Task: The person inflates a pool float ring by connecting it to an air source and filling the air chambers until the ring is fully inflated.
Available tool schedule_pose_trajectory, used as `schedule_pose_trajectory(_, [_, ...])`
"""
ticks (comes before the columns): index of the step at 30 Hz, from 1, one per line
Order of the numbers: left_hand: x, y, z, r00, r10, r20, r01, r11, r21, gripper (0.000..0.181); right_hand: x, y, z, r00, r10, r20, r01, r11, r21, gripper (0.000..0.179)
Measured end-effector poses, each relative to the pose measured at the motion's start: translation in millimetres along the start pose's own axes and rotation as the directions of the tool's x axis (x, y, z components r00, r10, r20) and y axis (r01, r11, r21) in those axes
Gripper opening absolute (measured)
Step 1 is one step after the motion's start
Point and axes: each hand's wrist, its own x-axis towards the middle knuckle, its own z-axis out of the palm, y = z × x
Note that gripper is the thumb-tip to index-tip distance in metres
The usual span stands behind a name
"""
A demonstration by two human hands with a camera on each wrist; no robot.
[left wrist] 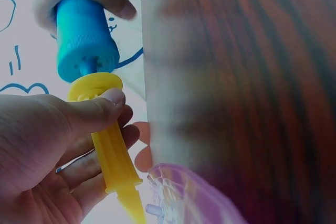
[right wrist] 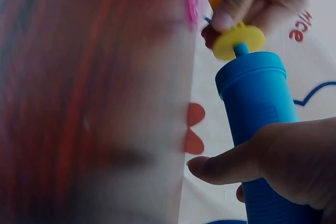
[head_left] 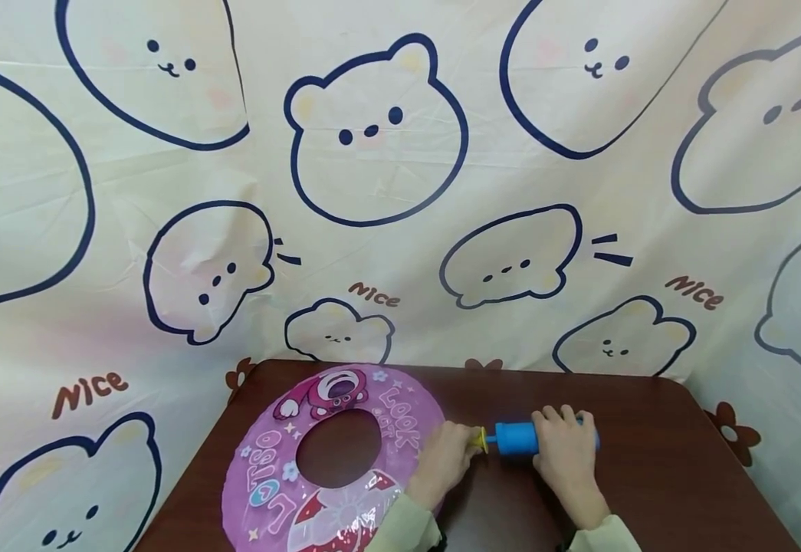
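A blue hand air pump (head_left: 516, 438) lies across the view above the table, its yellow nozzle (left wrist: 113, 153) pointing left. My left hand (head_left: 444, 458) holds that nozzle between thumb and fingers, the thumb tip near its round flange (left wrist: 97, 85). My right hand (head_left: 567, 452) grips the blue barrel (right wrist: 262, 98), with the thumb sticking out to the side in the right wrist view. A short stretch of blue stem shows between barrel and flange. Just left of the nozzle lies a puffed-up purple swim ring (head_left: 262, 437); its clear valve (left wrist: 154, 210) shows close beside the nozzle tip in the left wrist view.
The dark brown wooden table (head_left: 676, 460) carries the ring on its left half. Behind and at both sides hangs a pale cloth (head_left: 400, 253) printed with bear outlines, meeting the table's back edge. My left forearm sleeve (head_left: 407, 525) overlaps the ring's lower right.
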Motion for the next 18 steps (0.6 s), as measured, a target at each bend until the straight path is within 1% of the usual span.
schedule_pose_trajectory(4, [-1.1,0.3,4.5,1.0,0.026,-0.017,-0.026,0.999,0.026,0.01,-2.0,-8.7,5.3,1.0,-0.02,0.015,0.02,1.0,-0.007,0.049])
schedule_pose_trajectory(6, [-0.9,-0.5,6.1,0.999,0.029,-0.018,-0.028,1.0,0.013,0.01,-1.4,-8.7,6.6,0.999,-0.029,0.015,0.029,1.0,0.005,0.05])
schedule_pose_trajectory(8, [-0.7,-1.6,6.7,1.0,0.018,-0.015,-0.018,1.0,-0.011,0.01,0.1,-4.4,5.8,0.999,-0.027,0.023,0.027,0.999,0.022,0.051])
schedule_pose_trajectory(10, [-0.3,-3.2,6.5,1.0,0.009,-0.01,-0.01,0.999,-0.04,0.009,1.6,4.8,2.7,0.999,-0.015,0.036,0.014,0.999,0.039,0.051])
schedule_pose_trajectory(13, [0.4,-6.0,5.2,1.0,0.0,-0.001,0.0,0.997,-0.076,0.008,2.6,25.6,-4.8,0.998,0.019,0.062,-0.022,0.998,0.055,0.051])
schedule_pose_trajectory(15, [0.7,-7.9,3.9,1.0,-0.003,0.0,0.003,0.996,-0.087,0.01,2.2,41.1,-10.0,0.997,0.042,0.058,-0.045,0.997,0.055,0.051])
schedule_pose_trajectory(18, [0.6,-9.6,2.9,1.0,-0.013,0.004,0.014,0.996,-0.087,0.009,0.6,61.6,-16.4,0.997,0.071,0.032,-0.073,0.996,0.059,0.05])
